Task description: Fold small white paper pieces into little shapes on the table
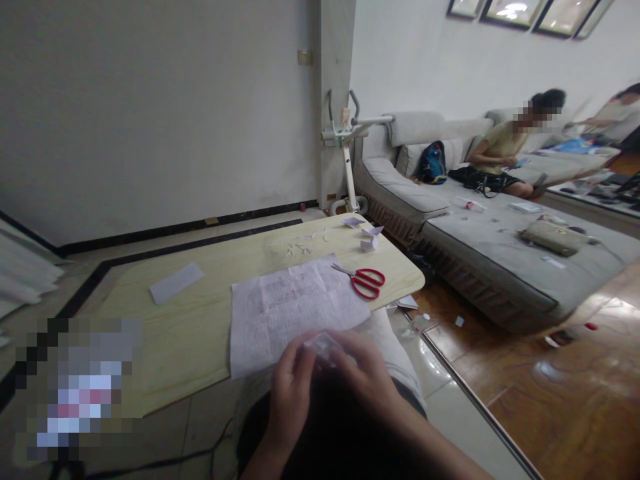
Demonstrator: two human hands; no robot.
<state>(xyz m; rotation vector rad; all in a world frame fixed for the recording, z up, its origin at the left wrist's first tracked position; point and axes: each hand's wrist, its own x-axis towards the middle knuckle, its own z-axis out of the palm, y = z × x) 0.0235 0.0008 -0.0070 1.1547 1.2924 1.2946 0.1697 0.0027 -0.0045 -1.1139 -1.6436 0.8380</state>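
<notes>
as you hold both hands in front of you by the near edge of the counter (200,347), a small piece of folded white paper (321,343) sits between them. your left hand (293,380) has its grip closed on the left side of the piece, and your right hand (367,370) has its grip closed on the right side, fingers bent in toward each other. the piece is blurred, so you cannot tell its exact folds.

just beyond your hands, a large creased sheet (295,300) with faint print lies flat on the counter, reaching its near edge. the red-handled scissors (367,283) lie across the right edge of that sheet, handles to the right and blades slightly apart. past them, near the far right end, stand a few small folded papers (369,245), with thin paper scraps (299,249) scattered to their left. a pale paper strip (176,283) lies by itself on the left part of the counter.

a clear bottle (421,323) is on the floor to the right, near the sofa (480,260). a person (500,153) sits on the sofa beside a blue backpack (433,162), and a handbag (550,238) rests nearer you.
</notes>
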